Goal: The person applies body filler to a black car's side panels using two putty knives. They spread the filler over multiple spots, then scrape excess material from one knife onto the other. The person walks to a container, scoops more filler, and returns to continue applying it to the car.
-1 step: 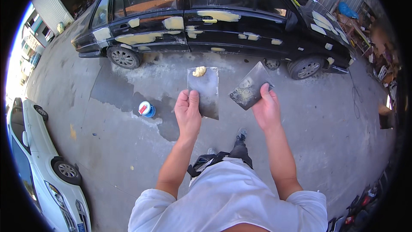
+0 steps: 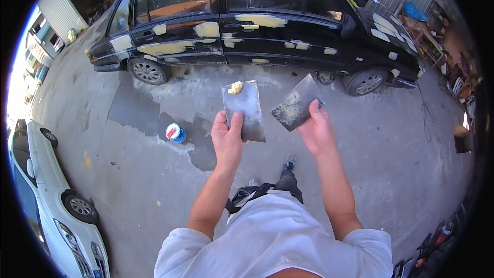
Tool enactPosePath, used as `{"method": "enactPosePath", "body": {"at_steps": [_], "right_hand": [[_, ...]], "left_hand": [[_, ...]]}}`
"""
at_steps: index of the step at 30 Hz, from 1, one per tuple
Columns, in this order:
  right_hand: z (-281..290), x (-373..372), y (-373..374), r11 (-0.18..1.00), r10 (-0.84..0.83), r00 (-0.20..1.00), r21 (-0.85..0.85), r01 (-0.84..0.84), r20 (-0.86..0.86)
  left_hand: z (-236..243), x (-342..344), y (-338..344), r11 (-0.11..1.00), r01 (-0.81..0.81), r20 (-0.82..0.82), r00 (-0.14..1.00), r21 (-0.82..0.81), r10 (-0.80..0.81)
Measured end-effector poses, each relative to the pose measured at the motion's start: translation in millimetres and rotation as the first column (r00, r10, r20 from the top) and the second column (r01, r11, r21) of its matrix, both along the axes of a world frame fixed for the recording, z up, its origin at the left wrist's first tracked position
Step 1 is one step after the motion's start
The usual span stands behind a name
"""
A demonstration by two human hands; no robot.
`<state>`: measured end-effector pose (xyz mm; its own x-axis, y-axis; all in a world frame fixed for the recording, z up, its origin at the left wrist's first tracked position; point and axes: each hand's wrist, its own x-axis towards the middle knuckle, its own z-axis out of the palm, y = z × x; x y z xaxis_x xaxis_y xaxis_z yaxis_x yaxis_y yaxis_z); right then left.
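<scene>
My left hand (image 2: 227, 141) clamps metal mixing board (image 2: 245, 108) at frame centre, putty blob (image 2: 235, 87) on top edge. My right hand (image 2: 316, 131) grips spreader blade (image 2: 297, 104). Both look stiff, thin, light; pinch lower edges. Putty soft, sticky.

I am looking down on a grey concrete yard (image 2: 128, 175) in bright sun, with a darker wet patch (image 2: 149, 118) spreading across it. A black car (image 2: 247, 20) is standing side-on ahead of me, dotted with pale filler patches. A white car (image 2: 56, 201) is sitting at my lower left. A small blue tin (image 2: 176, 133) is resting on the ground beside the wet patch. A corrugated wall (image 2: 56, 13) is showing at upper left, and clutter (image 2: 442, 36) is piling up along the right edge.
</scene>
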<state>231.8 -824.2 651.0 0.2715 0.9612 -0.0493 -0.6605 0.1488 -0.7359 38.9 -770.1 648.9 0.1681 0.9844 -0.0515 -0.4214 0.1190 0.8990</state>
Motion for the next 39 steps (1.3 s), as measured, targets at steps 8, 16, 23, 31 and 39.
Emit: {"method": "enactPosePath", "body": {"at_steps": [8,16,23,31,39], "right_hand": [[5.0,-31.4,4.4,0.990,0.022,0.993,0.144,-0.005,-0.114],[-7.9,-54.2,5.3,0.985,-0.166,0.947,0.083,0.148,0.274],[-2.5,-55.6,-0.7,0.972,-0.210,0.705,0.219,0.079,0.678],[-0.5,-55.7,-4.7,0.981,-0.160,0.684,0.192,0.030,0.712],[3.0,-41.1,-15.0,0.998,0.021,0.536,0.018,-0.067,0.844]], "left_hand": [[-16.3,31.3,-8.3,0.994,0.005,0.184,0.983,-0.110,0.015],[-8.9,26.3,-10.0,0.993,0.011,0.150,0.989,-0.119,0.007],[-4.7,24.4,-13.2,1.000,-0.017,0.079,0.997,-0.018,0.019],[-3.1,18.4,-17.7,0.996,0.019,-0.017,1.000,0.085,-0.017],[12.1,6.7,-11.5,0.955,0.230,-0.253,0.951,0.188,-0.179]]}}
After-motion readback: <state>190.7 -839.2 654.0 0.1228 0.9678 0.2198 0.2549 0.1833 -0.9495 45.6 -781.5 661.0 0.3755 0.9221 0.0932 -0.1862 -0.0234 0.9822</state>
